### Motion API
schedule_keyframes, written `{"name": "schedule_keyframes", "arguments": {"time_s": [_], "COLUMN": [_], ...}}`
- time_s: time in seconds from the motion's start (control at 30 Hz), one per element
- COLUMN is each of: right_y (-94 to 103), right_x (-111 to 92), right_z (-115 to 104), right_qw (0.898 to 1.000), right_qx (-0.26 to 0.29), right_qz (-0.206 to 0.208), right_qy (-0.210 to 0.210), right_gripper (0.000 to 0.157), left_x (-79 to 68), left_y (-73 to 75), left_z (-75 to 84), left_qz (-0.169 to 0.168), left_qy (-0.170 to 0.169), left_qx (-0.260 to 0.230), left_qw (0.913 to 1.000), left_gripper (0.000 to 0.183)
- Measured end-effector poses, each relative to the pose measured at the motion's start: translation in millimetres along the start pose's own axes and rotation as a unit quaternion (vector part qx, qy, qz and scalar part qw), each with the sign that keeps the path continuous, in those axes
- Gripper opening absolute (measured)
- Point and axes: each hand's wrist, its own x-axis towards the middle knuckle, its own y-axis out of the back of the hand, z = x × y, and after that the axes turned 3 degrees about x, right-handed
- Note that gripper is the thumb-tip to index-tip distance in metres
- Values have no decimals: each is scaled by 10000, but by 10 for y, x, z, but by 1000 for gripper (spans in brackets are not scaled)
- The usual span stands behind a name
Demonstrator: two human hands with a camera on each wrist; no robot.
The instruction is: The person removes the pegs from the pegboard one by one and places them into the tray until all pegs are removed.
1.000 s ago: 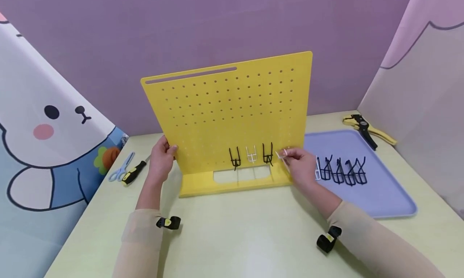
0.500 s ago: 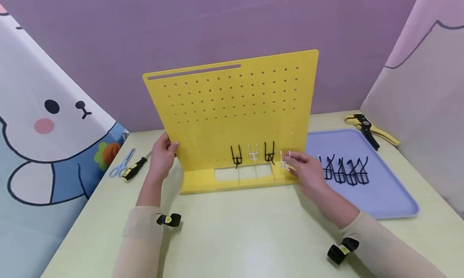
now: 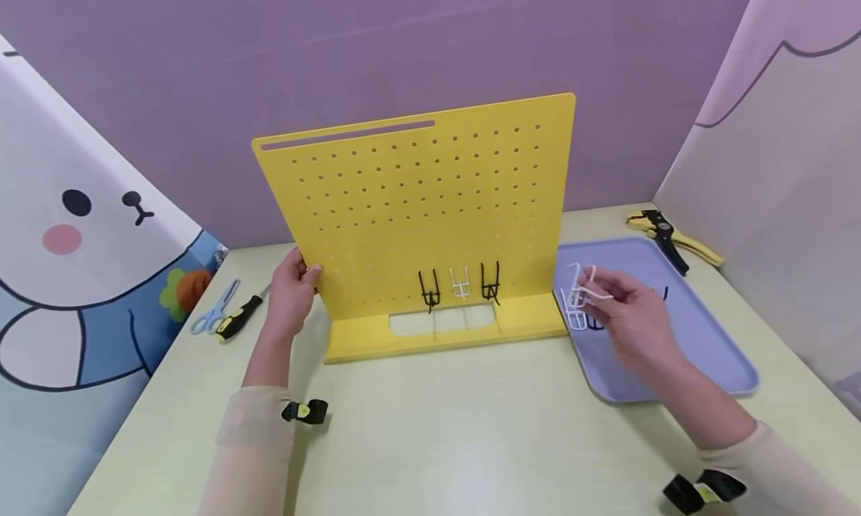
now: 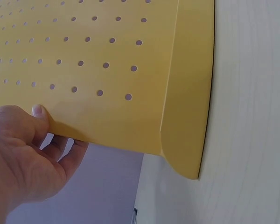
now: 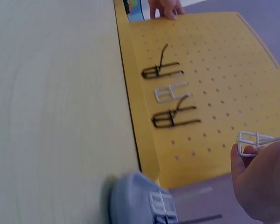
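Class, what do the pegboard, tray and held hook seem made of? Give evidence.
Pegboard: probably painted metal, smooth yellow; thin sheet, crisp fold.
Tray: likely plastic, smooth lilac; rounded, moulded-looking rim.
Held hook: perhaps white-coated metal, possibly plastic; slim, wire-like bars.

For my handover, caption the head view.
Left hand grips the yellow perforated board; right hand holds a white wire hook above the lavender rectangular tray.

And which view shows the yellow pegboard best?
The head view: it alone frames the yellow pegboard on all sides. The left wrist view shows only its left end, closer; the right wrist view crops its top edge.
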Motion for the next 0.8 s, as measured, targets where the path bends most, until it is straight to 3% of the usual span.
{"name": "schedule_keyframes", "arguments": {"time_s": [0.1, 0.33, 0.53, 0.63, 0.8], "right_y": [176, 518, 936, 1138, 1357], "right_x": [-1, 12, 156, 226, 315], "right_z": [-96, -369, -530, -557, -531], "right_qw": [9996, 9963, 9948, 9953, 9947], "right_qx": [-46, -434, 135, 77, -770], "right_qz": [-67, 239, 452, 570, 677], "right_qy": [264, 701, 897, 782, 84], "right_gripper": [25, 20, 23, 29, 32], "left_x": [-5, 2, 8, 9, -1], "left_y": [6, 1, 7, 7, 6], "left_z": [2, -3, -4, -6, -1], "left_qz": [-16, -5, 29, 21, -3], "left_qy": [-26, -5, -20, -34, -22], "left_qx": [-7, 7, 18, -1, -6], "left_qw": [10000, 10000, 10000, 10000, 10000], "left_gripper": [38, 39, 38, 37, 37]}}
